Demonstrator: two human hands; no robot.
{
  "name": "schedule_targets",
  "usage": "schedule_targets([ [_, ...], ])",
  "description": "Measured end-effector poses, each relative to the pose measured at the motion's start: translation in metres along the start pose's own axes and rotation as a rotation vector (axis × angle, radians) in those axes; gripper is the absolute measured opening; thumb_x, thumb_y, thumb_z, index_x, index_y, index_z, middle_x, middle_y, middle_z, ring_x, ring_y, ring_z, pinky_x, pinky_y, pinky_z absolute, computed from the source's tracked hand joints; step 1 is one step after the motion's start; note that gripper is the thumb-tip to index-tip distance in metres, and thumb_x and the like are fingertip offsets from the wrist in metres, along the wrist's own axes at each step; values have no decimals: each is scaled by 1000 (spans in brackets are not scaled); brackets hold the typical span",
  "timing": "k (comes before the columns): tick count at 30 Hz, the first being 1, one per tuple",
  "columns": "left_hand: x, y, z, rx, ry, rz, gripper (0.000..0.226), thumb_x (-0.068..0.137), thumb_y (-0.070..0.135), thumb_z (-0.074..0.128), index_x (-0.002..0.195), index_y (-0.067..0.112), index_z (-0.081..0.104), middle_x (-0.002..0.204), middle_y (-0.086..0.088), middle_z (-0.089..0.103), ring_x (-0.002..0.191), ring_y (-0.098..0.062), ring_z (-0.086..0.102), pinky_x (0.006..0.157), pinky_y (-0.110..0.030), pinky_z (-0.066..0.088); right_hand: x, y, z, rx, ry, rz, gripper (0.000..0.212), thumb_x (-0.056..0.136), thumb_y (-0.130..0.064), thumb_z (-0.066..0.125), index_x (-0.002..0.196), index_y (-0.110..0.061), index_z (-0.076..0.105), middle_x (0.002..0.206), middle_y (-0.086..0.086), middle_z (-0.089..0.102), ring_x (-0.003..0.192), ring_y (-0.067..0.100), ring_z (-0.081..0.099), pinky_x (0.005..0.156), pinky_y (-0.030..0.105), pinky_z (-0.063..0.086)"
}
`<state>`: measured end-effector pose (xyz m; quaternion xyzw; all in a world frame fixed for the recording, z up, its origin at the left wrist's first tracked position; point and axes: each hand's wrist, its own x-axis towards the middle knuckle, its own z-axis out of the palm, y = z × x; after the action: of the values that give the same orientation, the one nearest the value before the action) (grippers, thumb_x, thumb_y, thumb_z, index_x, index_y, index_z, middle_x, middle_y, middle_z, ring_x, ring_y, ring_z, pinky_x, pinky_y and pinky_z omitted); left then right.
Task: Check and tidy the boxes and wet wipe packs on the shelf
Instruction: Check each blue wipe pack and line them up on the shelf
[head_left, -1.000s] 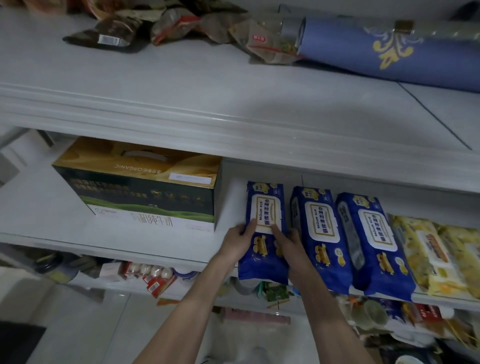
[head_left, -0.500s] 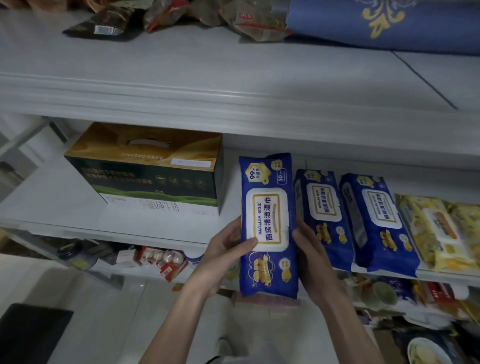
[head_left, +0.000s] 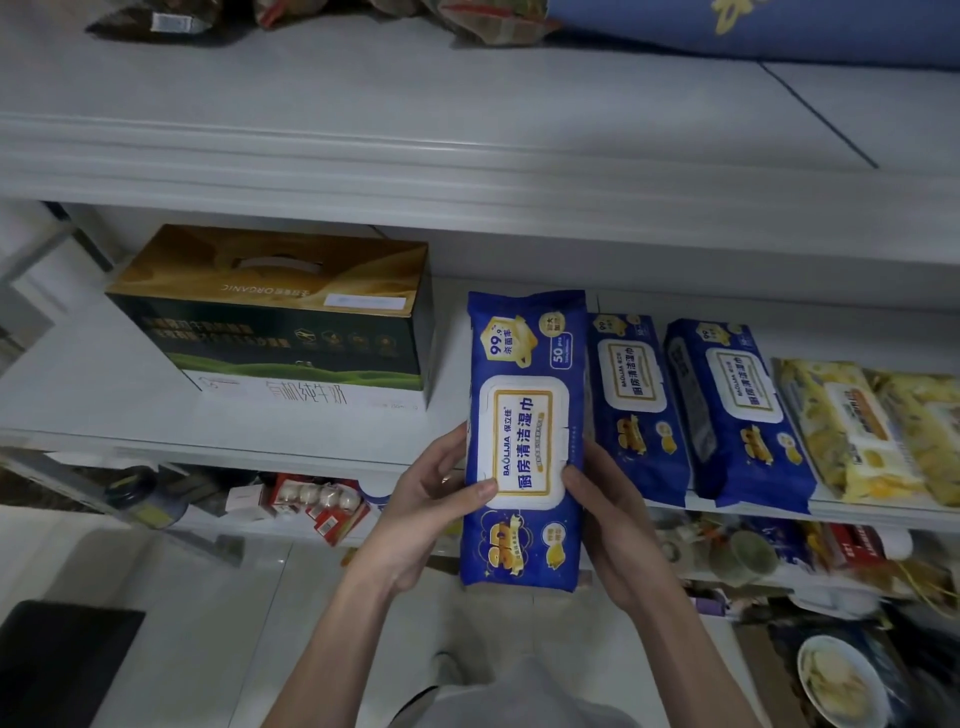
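I hold a blue wet wipe pack (head_left: 524, 364) upright in front of the middle shelf (head_left: 208, 431), label facing me. My left hand (head_left: 431, 499) grips its left edge, thumb on the white lid. My right hand (head_left: 602, 514) grips its right edge. Two more blue wet wipe packs (head_left: 631, 405) (head_left: 737, 410) lie side by side on the shelf to the right. Beyond them lie yellow wipe packs (head_left: 852, 431). A gold and dark green box (head_left: 275, 317) with a handle stands on the shelf to the left.
The top shelf (head_left: 467, 114) carries snack bags (head_left: 483, 21) and a blue roll (head_left: 779, 26). A lower shelf holds small red and white boxes (head_left: 322, 504) and cups (head_left: 743, 556). A bowl (head_left: 836, 680) sits at bottom right, a dark mat (head_left: 57, 660) on the floor at left.
Both hands lifted the leftmost blue pack off the shelf and drew it toward me, turning it upright with its label facing me. The view tilted down slightly.
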<state>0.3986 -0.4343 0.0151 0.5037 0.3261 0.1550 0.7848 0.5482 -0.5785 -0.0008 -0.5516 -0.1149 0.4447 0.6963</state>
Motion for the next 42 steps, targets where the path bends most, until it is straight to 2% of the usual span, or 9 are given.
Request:
schedule_targets([
  [8, 5, 4, -3, 29, -10, -21, 81, 63, 26, 91, 135, 27, 53, 125, 3, 72, 113, -18, 70, 81, -35, 60, 0, -5, 3, 29, -33, -1, 50, 84, -20, 67, 134, -21, 61, 122, 6, 77, 103, 23, 78, 71, 35, 65],
  [11, 6, 4, -4, 74, -87, -54, 80, 56, 26, 89, 128, 19, 56, 116, -2, 76, 108, -20, 73, 79, -32, 61, -1, -10, 1, 16, -78, 57, 48, 86, -20, 66, 134, -20, 62, 126, 10, 75, 107, 25, 76, 78, 37, 65],
  [16, 11, 3, 3, 157, 106, -50, 74, 60, 24, 97, 123, 14, 59, 110, 0, 77, 99, -18, 75, 83, -38, 62, 6, -26, 9, -284, -120, 47, 39, 98, -30, 66, 135, -37, 59, 121, -10, 77, 107, 6, 74, 76, 23, 61],
  [19, 6, 1, 7, 101, 183, 5, 57, 73, 34, 84, 119, 12, 59, 109, -3, 76, 98, -18, 75, 78, -34, 62, 14, -22, 25, -326, -103, 50, 42, 92, -28, 75, 131, -35, 61, 110, -12, 78, 94, -3, 75, 69, 15, 58],
  [22, -2, 2, 2, 130, 159, 89, 45, 81, 39, 74, 115, 13, 63, 110, -4, 75, 105, -21, 72, 84, -37, 61, 18, -13, 29, -249, -31, 63, 58, 77, -27, 86, 130, -23, 64, 118, 0, 78, 101, 12, 77, 78, 27, 62],
  [25, 4, -1, -7, 153, 141, 103, 52, 77, 44, 84, 116, 19, 62, 114, 0, 73, 111, -21, 69, 94, -43, 58, 19, -9, 23, -137, -7, 59, 60, 73, -21, 90, 127, -16, 66, 118, 6, 79, 106, 26, 77, 84, 39, 62],
  [28, 12, -4, -6, 38, 53, 2, 75, 65, 47, 86, 130, 31, 53, 126, 1, 70, 118, -21, 67, 99, -46, 56, 21, -9, 20, -94, 0, 50, 59, 71, -23, 83, 127, -18, 64, 118, 6, 79, 106, 28, 77, 82, 42, 63],
  [32, 14, -4, 1, -3, -8, -8, 66, 76, 35, 76, 137, 30, 52, 126, -4, 71, 114, -24, 70, 96, -43, 58, 22, -8, 17, -48, 16, 64, 65, 69, -27, 84, 129, -16, 63, 121, 9, 77, 108, 32, 76, 86, 47, 62],
  [42, 16, 3, 5, 21, -10, 0, 65, 81, 37, 76, 140, 29, 51, 126, 2, 72, 115, -20, 70, 98, -43, 56, 23, -2, 15, -2, 18, 63, 87, 56, -40, 89, 133, -13, 60, 124, 12, 76, 113, 35, 73, 100, 56, 56],
])
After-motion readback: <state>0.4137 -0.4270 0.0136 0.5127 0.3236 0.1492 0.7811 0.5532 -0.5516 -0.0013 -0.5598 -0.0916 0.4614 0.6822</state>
